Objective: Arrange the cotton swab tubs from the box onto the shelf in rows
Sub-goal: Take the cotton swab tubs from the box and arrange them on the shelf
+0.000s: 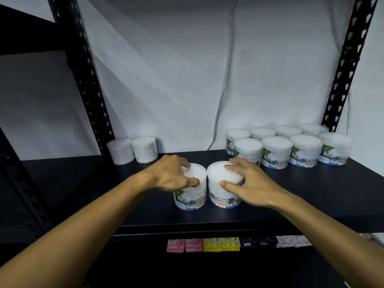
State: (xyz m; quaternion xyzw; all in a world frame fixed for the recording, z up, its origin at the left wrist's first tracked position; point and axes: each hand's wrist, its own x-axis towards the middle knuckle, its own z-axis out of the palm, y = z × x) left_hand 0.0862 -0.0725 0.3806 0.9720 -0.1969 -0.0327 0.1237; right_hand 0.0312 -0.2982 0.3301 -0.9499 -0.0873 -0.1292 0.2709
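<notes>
Black shelf board [291,196], matte, set in black perforated uprights against pale wall; grey cable [223,96] hangs down wall.
Left hand [170,173] grips left tub [192,196] from above, fingers curled over lid.
Right hand [247,181] grips right tub [223,196] likewise.
Both tubs upright, touching, near board's front edge.
Two rows of tubs [291,148] at board's back right.
Two unlabelled tubs [133,150] at back left.
Coloured packets [220,244] on level below board.
</notes>
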